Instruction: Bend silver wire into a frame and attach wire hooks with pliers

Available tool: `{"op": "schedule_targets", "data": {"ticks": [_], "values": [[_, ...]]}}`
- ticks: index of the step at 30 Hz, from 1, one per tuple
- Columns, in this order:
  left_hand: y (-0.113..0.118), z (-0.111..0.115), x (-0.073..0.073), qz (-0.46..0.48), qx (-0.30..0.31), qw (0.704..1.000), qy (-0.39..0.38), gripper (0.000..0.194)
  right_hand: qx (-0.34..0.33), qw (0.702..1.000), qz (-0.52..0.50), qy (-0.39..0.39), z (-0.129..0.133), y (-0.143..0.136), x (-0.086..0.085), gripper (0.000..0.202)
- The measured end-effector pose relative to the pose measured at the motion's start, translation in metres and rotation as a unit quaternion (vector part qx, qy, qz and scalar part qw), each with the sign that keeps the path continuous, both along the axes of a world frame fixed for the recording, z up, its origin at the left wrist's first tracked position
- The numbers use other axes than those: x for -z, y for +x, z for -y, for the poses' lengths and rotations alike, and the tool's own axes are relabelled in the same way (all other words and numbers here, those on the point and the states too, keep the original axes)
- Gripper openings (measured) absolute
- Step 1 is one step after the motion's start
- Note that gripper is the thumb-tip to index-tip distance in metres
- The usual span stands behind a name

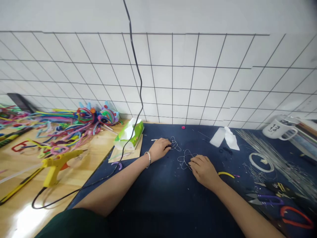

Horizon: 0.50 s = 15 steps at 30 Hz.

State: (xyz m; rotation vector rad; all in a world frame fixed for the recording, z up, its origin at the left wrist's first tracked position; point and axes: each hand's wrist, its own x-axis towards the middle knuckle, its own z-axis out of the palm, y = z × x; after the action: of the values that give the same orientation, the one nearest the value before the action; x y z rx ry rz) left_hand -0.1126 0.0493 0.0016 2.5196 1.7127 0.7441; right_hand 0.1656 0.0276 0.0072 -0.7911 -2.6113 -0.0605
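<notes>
My left hand [160, 149], with a bracelet at the wrist, rests on the dark blue mat [158, 198]. Its fingers are together at a small dark item beside a thin wire shape [175, 143]. To the right, my right hand [204, 170] has its fingertips at the edge of a second looped wire shape [184, 159], which looks like a flower outline and lies on the mat. The fingers are bent and close together, and the tips of both hands are partly hidden.
Left: yellow glue gun [53, 168], colourful pipe cleaners [61, 132], green tissue pack [130, 134], hanging black cable [135, 56]. Right: white mug [277, 129], wire rods [277, 158], wire coil [252, 165], purple-handled scissors [269, 199], red-handled tool [297, 223]. White papers [231, 138] lie behind.
</notes>
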Motion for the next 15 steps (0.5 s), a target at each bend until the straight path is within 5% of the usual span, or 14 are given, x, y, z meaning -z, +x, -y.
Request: {"op": "schedule_targets", "data": {"ticks": [12,15], "values": [[0.004,0.014,-0.005,0.047,0.135,0.989,-0.037,0.015,-0.025,1.000,0.015,0.003,0.002,-0.002,-0.002,0.021],[-0.006,0.010,-0.007,0.023,0.035,0.999,-0.023,0.018,-0.026,0.999,0.022,-0.003,0.002,-0.002,-0.004,0.021]]}}
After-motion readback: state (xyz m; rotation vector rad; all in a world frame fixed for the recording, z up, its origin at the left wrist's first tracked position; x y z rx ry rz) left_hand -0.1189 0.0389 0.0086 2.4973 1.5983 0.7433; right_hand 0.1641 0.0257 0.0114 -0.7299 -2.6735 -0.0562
